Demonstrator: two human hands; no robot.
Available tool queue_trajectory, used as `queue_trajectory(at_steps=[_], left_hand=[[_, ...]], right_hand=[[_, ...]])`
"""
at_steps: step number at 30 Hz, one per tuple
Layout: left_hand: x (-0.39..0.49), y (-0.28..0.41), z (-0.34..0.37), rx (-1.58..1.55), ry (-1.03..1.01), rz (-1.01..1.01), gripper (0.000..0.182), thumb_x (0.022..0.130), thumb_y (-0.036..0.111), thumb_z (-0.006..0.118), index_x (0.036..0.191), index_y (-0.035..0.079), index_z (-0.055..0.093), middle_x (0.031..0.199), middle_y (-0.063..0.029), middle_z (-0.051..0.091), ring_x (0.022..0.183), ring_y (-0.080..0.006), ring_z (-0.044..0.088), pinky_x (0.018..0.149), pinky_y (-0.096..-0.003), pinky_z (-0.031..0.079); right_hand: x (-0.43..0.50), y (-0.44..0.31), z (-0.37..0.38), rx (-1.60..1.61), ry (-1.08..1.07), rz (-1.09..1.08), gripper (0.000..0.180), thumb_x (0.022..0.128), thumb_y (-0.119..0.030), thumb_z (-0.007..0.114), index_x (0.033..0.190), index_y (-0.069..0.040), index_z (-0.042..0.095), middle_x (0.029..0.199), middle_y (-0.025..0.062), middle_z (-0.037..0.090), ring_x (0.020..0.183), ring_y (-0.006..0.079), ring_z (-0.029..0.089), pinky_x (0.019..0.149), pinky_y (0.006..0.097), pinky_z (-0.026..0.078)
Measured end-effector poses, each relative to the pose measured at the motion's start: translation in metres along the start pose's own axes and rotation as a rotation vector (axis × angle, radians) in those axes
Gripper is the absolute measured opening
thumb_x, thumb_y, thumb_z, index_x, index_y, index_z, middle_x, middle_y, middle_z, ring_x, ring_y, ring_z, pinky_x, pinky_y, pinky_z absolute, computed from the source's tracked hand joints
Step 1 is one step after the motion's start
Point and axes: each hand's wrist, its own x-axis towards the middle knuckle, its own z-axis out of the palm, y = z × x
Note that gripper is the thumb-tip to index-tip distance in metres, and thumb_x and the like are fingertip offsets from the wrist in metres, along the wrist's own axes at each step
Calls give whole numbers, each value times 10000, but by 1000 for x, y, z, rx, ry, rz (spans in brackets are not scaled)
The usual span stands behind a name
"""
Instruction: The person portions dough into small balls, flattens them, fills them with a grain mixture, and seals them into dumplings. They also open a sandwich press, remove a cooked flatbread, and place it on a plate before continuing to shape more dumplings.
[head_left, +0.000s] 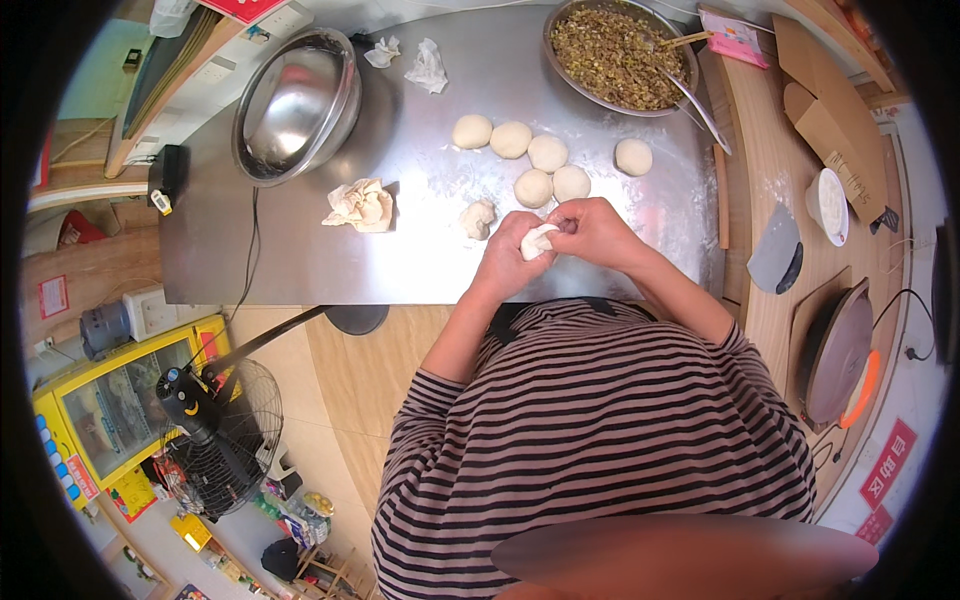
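Note:
A small white piece of dough (537, 241) is cupped in my left hand (511, 253), above the front part of a steel table (300, 262). My right hand (596, 234) pinches its edge between thumb and fingers. Just beyond my hands lie several round dough balls (547, 153) in a touching group. A single dough ball (634, 157) rests apart to the right, and an uneven dough lump (477, 219) is left of my hands. At the back right stands a metal bowl of chopped filling (619, 56), with a metal spoon (694, 101) and chopsticks (686, 40) in it.
A large steel bowl (300, 105) leans at the back left, near crumpled papers (427, 67) and a crumpled cloth or paper (361, 205). On the wooden side counter are a dough scraper (772, 251), a white bowl (829, 206) and a round electric pan (836, 356). A fan (217, 435) stands left.

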Motion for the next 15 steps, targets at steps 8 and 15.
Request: queue_trajectory(at_steps=[8,15], left_hand=[[-13,5,-9,-995,-340,-467,509,793,73,736,1258,1,542,1112,-114,636,938,-215,664,721,-368,610],[-17,7,-3,-814,-444,-412,621,764,46,738,1332,13,487,1204,-65,579,1072,-142,580,905,-285,498]], right_hand=[[-15,11,2,-105,-247,-282,432,832,-168,721,1243,-107,605,932,43,516,778,144,553,747,287,470],[-24,5,3,-247,-314,-395,361,847,-181,685,1194,-114,612,1010,99,558,828,281,606,775,361,500]])
